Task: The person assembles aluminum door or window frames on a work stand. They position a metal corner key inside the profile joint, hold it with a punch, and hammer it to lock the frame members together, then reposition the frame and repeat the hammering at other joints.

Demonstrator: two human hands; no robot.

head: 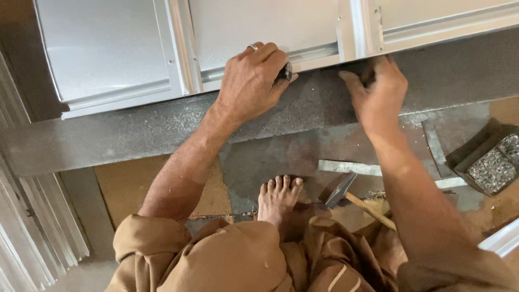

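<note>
Tan-sleeved arms reach up — left hand (pixel 250 81) gripping a dark tool (pixel 286 71), right hand (pixel 378 94) fingers pinching, steadying the aluminium frame (pixel 303 57).

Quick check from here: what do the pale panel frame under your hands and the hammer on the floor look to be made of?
Panel frame: likely aluminium, going by its pale silvery satin sheen and thin extruded ribs. Hammer: dull grey metal head, probably steel, on a light bare wooden handle. Both hands, left and right, rest at the frame's lower edge.
</note>
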